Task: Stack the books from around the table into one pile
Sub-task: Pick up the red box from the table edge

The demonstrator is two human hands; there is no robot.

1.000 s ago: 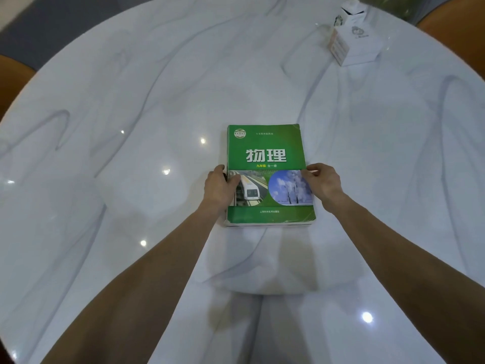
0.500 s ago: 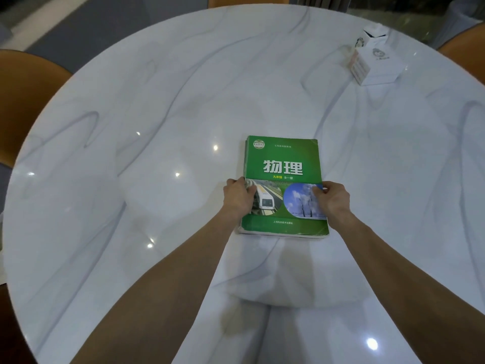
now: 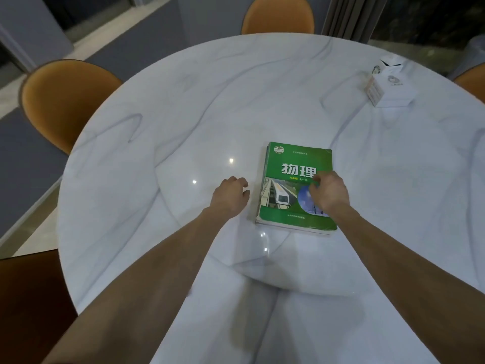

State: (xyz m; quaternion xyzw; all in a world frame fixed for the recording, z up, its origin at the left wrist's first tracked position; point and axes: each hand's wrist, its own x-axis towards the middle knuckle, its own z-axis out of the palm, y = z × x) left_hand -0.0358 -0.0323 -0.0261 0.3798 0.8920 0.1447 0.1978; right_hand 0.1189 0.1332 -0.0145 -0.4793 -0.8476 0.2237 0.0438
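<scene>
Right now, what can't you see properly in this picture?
Head view only:
- How many books are in the pile: the green top cover hides those beneath.
- The cover's lower right picture: the right hand covers it.
- The white box print: too small and blurred.
- The left hand palm: turned away, fingers curled.
- The table near edge: cut off by the frame.

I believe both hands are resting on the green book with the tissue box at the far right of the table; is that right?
Not quite: only the right hand rests on the green book. The head view shows the left hand off it, beside its left edge. The tissue box is at the table's far right.
</scene>
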